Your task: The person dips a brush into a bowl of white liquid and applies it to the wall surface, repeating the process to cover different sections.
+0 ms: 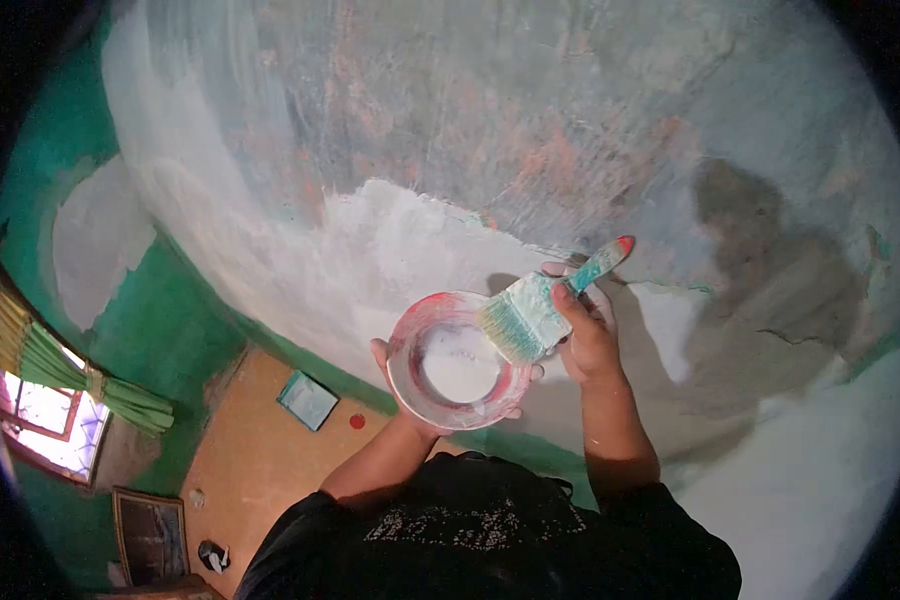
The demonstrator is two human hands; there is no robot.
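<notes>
A round bowl with red-stained sides and white paint inside is held from below by my left hand, its fingers around the rim. To its right, my right hand grips a wide paintbrush at the base of its green, red-tipped handle. White paint coats the brush's head, and its bristles point down-left over the bowl's right rim. Behind both is a wall with white and grey patches.
A green wall meets the patched wall at the left. On the orange floor lie a teal-edged tray and a red disc. A framed picture and a curtained window are at lower left.
</notes>
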